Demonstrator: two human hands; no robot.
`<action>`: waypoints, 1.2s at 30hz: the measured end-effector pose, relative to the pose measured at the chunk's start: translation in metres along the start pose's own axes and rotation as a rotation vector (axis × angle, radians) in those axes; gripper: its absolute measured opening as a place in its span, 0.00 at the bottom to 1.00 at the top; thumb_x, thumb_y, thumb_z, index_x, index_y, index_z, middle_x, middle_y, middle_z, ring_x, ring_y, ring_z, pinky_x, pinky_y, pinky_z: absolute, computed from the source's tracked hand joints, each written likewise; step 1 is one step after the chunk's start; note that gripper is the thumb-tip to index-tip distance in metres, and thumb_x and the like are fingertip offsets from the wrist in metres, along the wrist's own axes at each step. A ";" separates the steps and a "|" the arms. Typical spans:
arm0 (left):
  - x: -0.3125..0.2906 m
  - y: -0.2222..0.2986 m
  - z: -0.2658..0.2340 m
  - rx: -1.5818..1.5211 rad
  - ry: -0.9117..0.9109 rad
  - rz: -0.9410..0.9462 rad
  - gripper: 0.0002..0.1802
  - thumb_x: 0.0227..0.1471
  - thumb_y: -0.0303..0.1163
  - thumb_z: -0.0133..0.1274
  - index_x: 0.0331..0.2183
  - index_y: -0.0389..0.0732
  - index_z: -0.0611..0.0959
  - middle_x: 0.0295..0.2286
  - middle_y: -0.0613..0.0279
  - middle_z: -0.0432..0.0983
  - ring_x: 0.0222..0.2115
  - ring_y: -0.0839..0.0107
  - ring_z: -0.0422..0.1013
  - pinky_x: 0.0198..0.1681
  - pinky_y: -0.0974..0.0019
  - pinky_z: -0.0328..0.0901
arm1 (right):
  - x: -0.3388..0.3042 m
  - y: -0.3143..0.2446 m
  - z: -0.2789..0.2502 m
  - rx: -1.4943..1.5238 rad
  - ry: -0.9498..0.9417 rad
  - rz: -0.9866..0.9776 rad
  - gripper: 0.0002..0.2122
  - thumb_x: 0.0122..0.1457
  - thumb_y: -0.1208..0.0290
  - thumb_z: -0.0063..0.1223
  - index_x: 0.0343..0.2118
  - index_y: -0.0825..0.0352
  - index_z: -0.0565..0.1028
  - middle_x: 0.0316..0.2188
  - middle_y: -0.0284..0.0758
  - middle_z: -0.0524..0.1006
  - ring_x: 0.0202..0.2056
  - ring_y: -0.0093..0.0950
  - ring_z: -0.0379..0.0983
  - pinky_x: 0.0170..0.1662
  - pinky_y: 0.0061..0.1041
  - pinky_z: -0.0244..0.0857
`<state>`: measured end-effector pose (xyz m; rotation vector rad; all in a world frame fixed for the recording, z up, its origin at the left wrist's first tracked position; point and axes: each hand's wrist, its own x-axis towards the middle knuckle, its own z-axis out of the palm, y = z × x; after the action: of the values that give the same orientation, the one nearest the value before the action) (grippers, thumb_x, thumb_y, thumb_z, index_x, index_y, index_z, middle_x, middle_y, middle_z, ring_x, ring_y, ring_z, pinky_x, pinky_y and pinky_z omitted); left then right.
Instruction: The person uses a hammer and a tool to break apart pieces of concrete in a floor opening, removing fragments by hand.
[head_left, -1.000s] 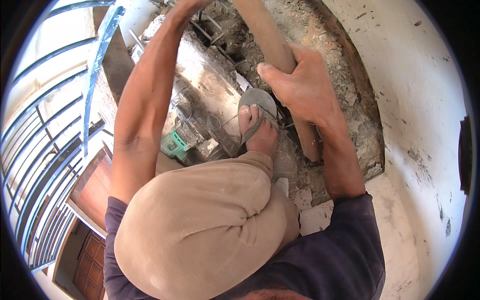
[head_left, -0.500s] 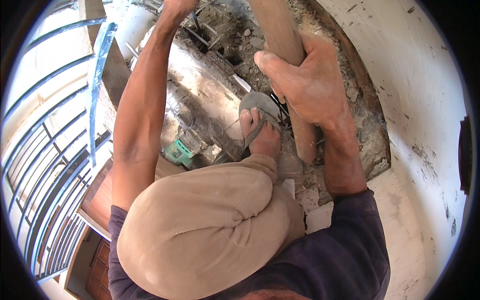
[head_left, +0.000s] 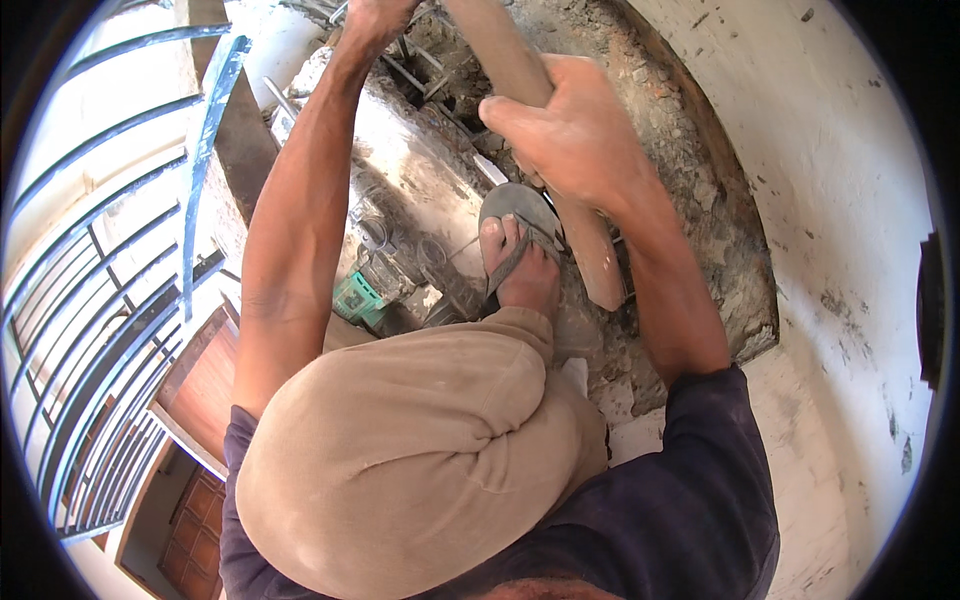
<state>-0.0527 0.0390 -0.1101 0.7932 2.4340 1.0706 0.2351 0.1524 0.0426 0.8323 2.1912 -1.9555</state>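
Observation:
My right hand (head_left: 575,135) is closed round a thick wooden handle (head_left: 597,255), thumb laid across it. The handle slants from the top edge down to beside my sandalled foot (head_left: 525,255), and its upper end lies outside the picture. At the top edge my left hand (head_left: 383,14) is cut off by the frame. It looks curled closed, but what it holds is hidden. Thin metal bars (head_left: 405,72) stick out just below it, over broken concrete rubble (head_left: 500,75).
Beside my foot lies a dusty power tool with a green housing (head_left: 358,298). A pale, stained wall (head_left: 830,200) curves along the right, with a rough broken edge at its base. Blue-edged metal railings (head_left: 100,250) and a wooden panel (head_left: 200,385) stand on the left.
My right hand has moved up and left with the wooden handle, whose lower end has also shifted up and left. My left hand sits slightly farther right in the picture.

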 end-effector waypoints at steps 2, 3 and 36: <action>-0.012 0.020 -0.012 -0.135 0.125 -0.111 0.22 0.54 0.40 0.62 0.47 0.37 0.82 0.40 0.56 0.81 0.42 0.65 0.75 0.48 0.59 0.69 | -0.013 -0.013 -0.009 0.013 0.004 -0.027 0.12 0.56 0.65 0.61 0.28 0.72 0.76 0.16 0.30 0.73 0.16 0.19 0.68 0.21 0.23 0.61; -0.020 0.023 -0.018 -0.124 0.260 -0.074 0.20 0.54 0.39 0.62 0.45 0.37 0.83 0.37 0.58 0.81 0.39 0.67 0.74 0.45 0.61 0.69 | -0.018 -0.016 -0.013 0.042 0.002 -0.030 0.12 0.56 0.66 0.61 0.28 0.71 0.76 0.16 0.29 0.73 0.16 0.18 0.68 0.21 0.22 0.60; -0.114 0.187 -0.065 -0.675 0.325 0.081 0.28 0.67 0.51 0.49 0.18 0.53 0.63 0.12 0.77 0.48 0.10 0.80 0.45 0.15 0.69 0.41 | -0.104 0.068 -0.020 0.214 0.005 0.298 0.11 0.58 0.66 0.61 0.26 0.69 0.74 0.16 0.30 0.72 0.16 0.19 0.68 0.20 0.24 0.63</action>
<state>0.0662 0.0361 0.0849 0.5139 2.0415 2.0240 0.3593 0.1383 0.0282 1.1191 1.7557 -2.0548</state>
